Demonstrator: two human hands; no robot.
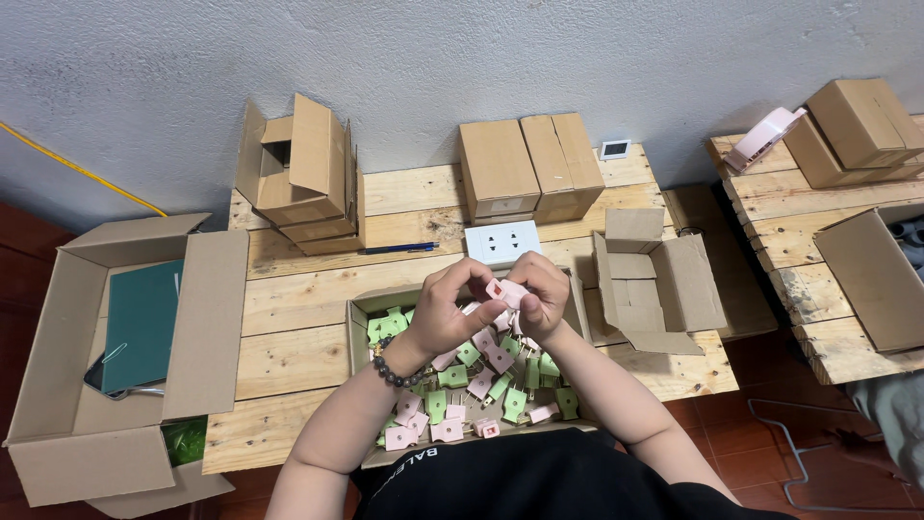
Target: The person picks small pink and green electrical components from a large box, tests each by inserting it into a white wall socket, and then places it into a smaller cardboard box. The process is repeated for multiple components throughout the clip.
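Overhead, largest first:
Table (pixel 298 318): pale wooden planks, carrying cartons and an open shallow box.
Large carton (pixel 125 356): open, at the left, with a green book inside.
Shallow box (pixel 358 318): near middle, full of pink and green plug parts (pixel 452 404).
Left hand (pixel 445 310): above the box, fingers closed in a grip on the pink plug piece (pixel 506 291); bead bracelet at the wrist.
Right hand (pixel 541 294): fingers closed on the same piece from the right.
White socket plate (pixel 502 242): on the table just beyond the hands.
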